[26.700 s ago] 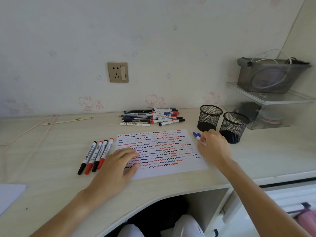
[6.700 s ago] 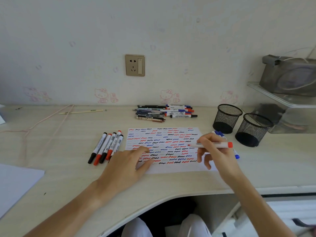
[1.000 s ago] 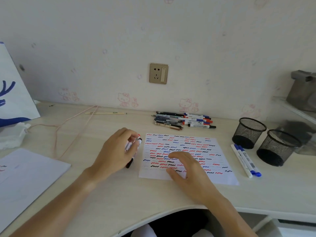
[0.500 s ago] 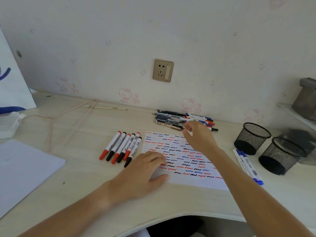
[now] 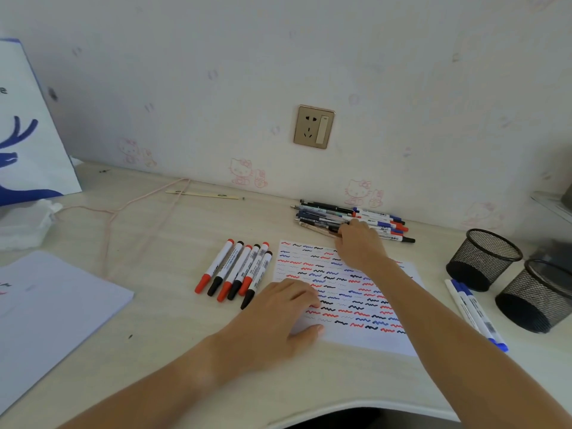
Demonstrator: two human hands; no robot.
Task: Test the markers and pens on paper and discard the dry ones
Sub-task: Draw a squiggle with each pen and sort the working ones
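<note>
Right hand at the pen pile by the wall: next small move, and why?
Probably pinch one pen out of the pile and bring it back over the test sheet. The right hand rests on the pile's near edge, no pen visibly lifted, and the left hand lies flat on the sheet.

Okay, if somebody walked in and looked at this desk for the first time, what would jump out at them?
Probably the white sheet of paper covered in red, blue and black squiggles at the middle of the pale wooden desk, with the left hand resting on its near corner. Next, the row of six red- and black-capped white markers just left of it, and the right hand reaching into the heap of mixed pens by the wall.
</note>
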